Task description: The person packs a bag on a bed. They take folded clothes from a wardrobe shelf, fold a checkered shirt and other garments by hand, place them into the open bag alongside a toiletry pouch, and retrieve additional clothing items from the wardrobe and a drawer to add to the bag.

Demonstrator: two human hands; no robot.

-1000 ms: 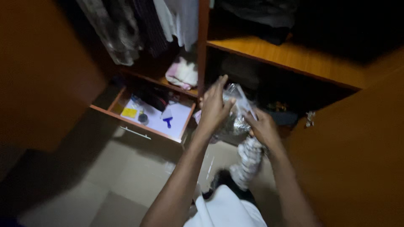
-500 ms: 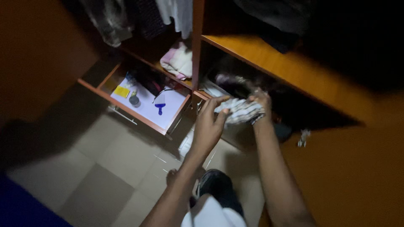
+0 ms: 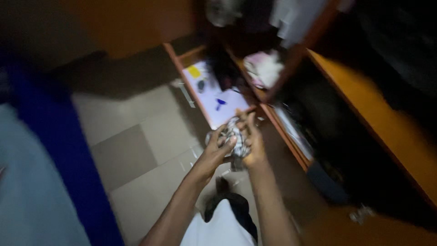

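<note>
Setting: a home bedroom or dressing corner, dim light, view blurred. Evidence: an orange-brown wooden wardrobe (image 3: 387, 123) stands open, with clothes (image 3: 291, 18) hanging at the top, folded pink and white laundry (image 3: 264, 68) on a shelf (image 3: 255, 89), and a pulled-out drawer (image 3: 200, 98) holding papers and small items. The floor (image 3: 136, 150) is pale tile, and a blue-edged bed or mattress (image 3: 54, 150) runs along the left side, which fits a domestic room rather than a shop or workplace.
</note>
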